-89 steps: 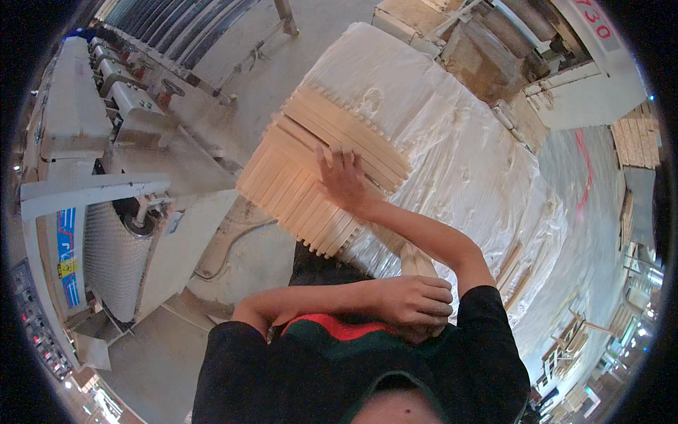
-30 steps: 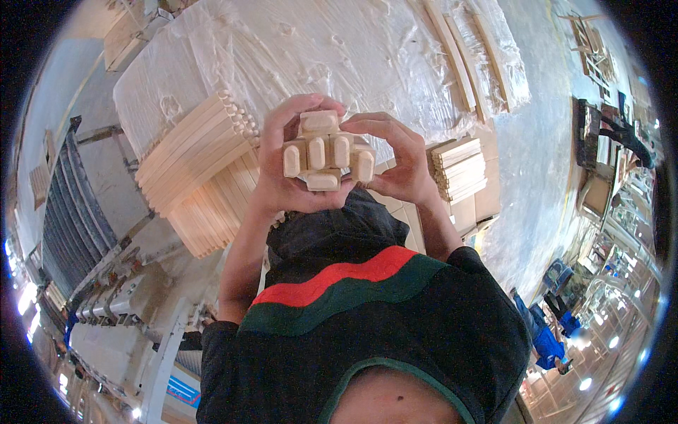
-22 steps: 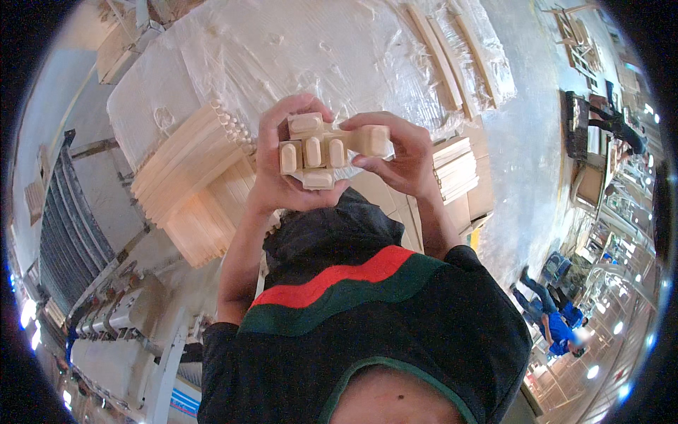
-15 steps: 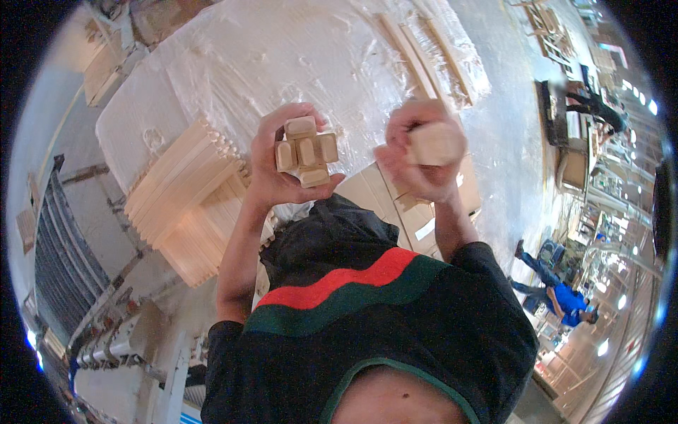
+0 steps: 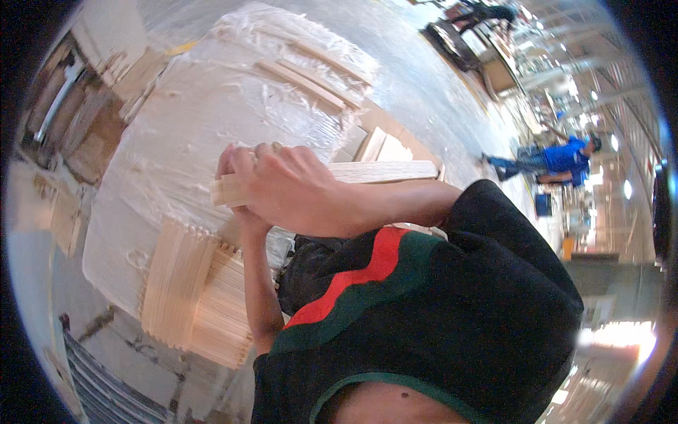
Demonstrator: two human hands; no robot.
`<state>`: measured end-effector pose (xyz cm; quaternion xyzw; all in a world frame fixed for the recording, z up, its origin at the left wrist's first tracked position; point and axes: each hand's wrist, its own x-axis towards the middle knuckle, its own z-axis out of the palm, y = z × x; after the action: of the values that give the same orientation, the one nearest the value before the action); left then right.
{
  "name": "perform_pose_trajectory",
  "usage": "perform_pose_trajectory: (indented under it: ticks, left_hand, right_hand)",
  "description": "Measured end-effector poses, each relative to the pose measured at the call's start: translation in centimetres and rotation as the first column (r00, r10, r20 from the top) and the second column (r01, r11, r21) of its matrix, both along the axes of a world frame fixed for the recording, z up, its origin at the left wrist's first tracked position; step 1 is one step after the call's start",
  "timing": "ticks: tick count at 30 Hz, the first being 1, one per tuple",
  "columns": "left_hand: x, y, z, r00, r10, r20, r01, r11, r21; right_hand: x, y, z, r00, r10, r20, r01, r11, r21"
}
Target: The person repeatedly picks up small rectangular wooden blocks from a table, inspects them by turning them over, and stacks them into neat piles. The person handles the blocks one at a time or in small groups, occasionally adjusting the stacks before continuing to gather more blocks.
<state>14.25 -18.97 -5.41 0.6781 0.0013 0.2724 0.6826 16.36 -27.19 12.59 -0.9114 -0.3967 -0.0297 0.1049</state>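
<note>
The work looks partway through: a bundle of wooden strips (image 5: pixel 385 172) is gathered up but not yet set down. It lies nearly level across the middle of the frame, its near ends at centre left and its long side running right, beneath the forearm. The right hand (image 5: pixel 286 177) is curled over the left end of the bundle, fingers bent round it. The left hand (image 5: pixel 248 218) comes up from below at that same end — mostly hidden behind the right, so how far it is closed cannot be told.

At lower left, a stack of slats (image 5: pixel 180 286) already lies in ordered rows, two groups side by side, by the edge of a plastic-wrapped load (image 5: pixel 205 127). That part seems arranged. A few loose strips (image 5: pixel 307 83) lie apart on the plastic at upper centre, and a small pile of wood (image 5: pixel 385 147) sits right of centre — both out of the hands' hold. Whether these belong with the held bundle, and how much remains, the view does not show.
</note>
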Motion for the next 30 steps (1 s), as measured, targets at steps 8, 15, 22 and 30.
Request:
perform_pose_trajectory:
  ticks: [8, 15, 22, 30]
  left_hand:
    - [0.4, 0.5, -1.4, 0.983, -0.124, 0.136, 0.124, 0.992, 0.004]
    - [2.3, 1.9, 4.7, 0.996, -0.020, 0.092, 0.005, 0.987, 0.162]
    - [8.3, -1.4, 5.8, 0.961, -0.104, 0.258, 0.107, 0.994, 0.002]
    - [19.5, 5.1, 8.7, 0.975, -0.103, 0.194, 0.026, 0.930, 0.365]
  right_hand:
    - [-0.2, 0.6, 2.2, 0.987, -0.094, -0.128, 0.108, 0.988, 0.107]
    - [4.7, -0.3, 13.1, 0.963, -0.149, 0.225, 0.092, 0.965, 0.245]
    - [12.6, -2.2, 18.9, 0.890, -0.069, 0.451, 0.067, 0.998, 0.021]
    - [15.4, 5.9, 5.4, 0.992, 0.114, 0.062, -0.124, 0.972, 0.200]
